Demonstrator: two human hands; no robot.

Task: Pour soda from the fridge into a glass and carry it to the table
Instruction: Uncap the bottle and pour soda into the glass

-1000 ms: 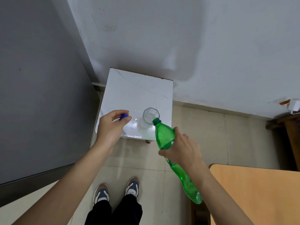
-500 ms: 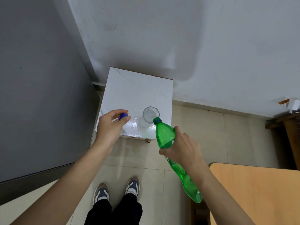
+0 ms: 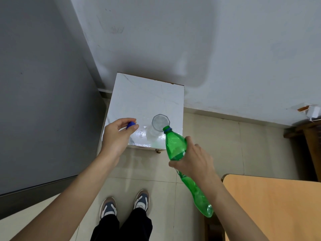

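Bottle tipped at the glass
Right hand [image 3: 195, 161] grips green bottle [image 3: 175, 146], mouth at the clear glass [image 3: 159, 124] rim; left hand [image 3: 115, 136] pinches blue cap [image 3: 130, 125].

The tall green see-through plastic bottle [image 3: 175, 145] looks smooth and shiny. The small blue plastic cap [image 3: 130, 124] looks smooth. The clear drinking glass [image 3: 159, 124] is shiny. The white square tabletop [image 3: 147, 100] is glossy and has thin scratches. The pale floor tiles [image 3: 217, 136] shine a little. The orange wooden table [image 3: 274, 206] looks matt.
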